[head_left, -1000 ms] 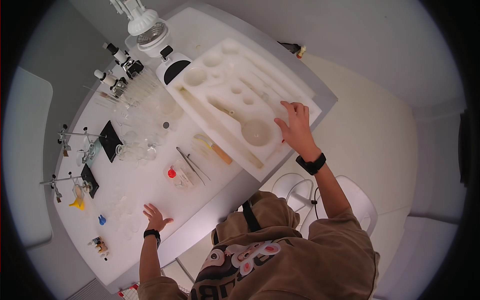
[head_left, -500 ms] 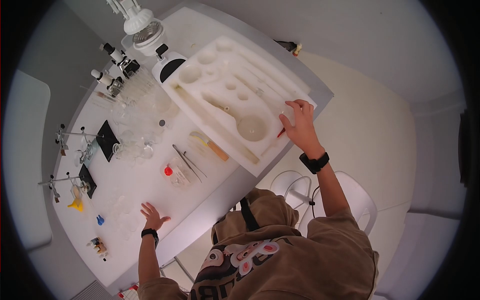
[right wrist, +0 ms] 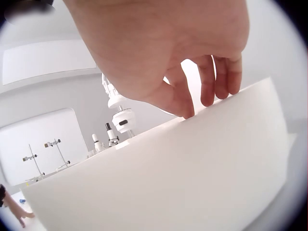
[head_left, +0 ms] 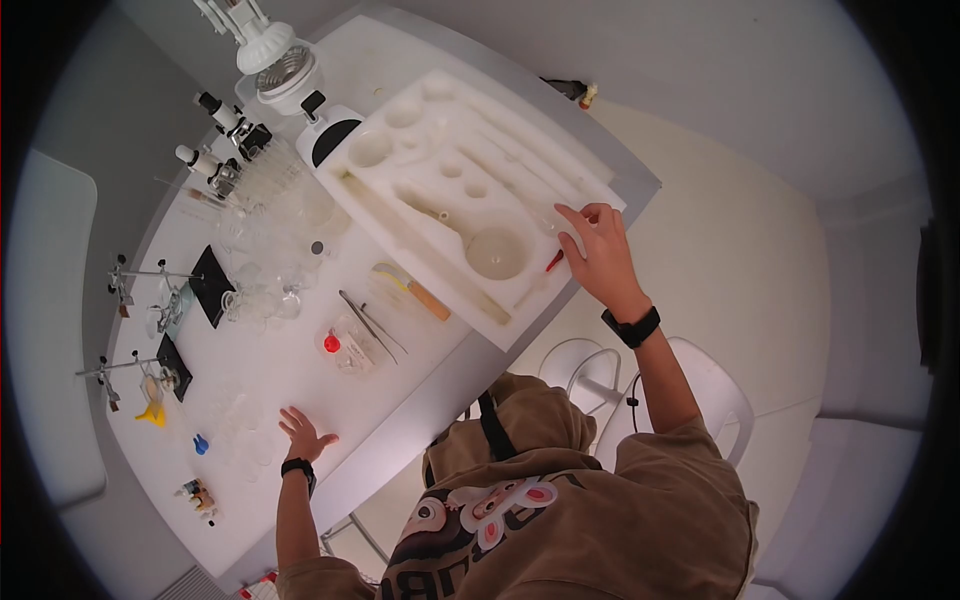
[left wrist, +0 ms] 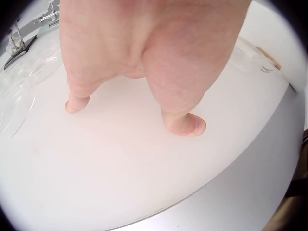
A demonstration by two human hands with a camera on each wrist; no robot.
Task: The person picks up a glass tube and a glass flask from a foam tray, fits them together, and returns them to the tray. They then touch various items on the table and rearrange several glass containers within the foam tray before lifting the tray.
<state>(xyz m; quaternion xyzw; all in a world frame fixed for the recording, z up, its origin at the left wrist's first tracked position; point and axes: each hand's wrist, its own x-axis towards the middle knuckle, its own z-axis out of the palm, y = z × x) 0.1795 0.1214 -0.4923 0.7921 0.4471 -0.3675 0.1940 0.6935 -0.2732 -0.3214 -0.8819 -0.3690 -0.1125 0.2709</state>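
My right hand (head_left: 602, 252) is over the near right end of a thick white foam tray (head_left: 390, 225) with cut-out hollows. Its fingers are bent down, thumb and index finger apart in the head view, with faint clear glass in the tray beside them. In the right wrist view the fingertips (right wrist: 188, 113) dip behind the foam block's top edge. A small red tip (head_left: 555, 261) lies in the tray right beside the thumb. My left hand (head_left: 305, 436) rests on the white tabletop near its front edge, fingers spread and holding nothing.
A clear box with a red cap (head_left: 331, 343), tweezers (head_left: 370, 322) and a wooden-handled tool (head_left: 430, 300) lie left of the tray. Glassware (head_left: 265, 295), clamp stands (head_left: 211, 287) and microscopes (head_left: 208, 165) stand farther left. A white lamp (head_left: 285, 75) rises behind the tray.
My right hand has shifted slightly right and toward me over the tray, and more of the red tip shows beside the thumb. The left hand stays put; the view has shifted a little.
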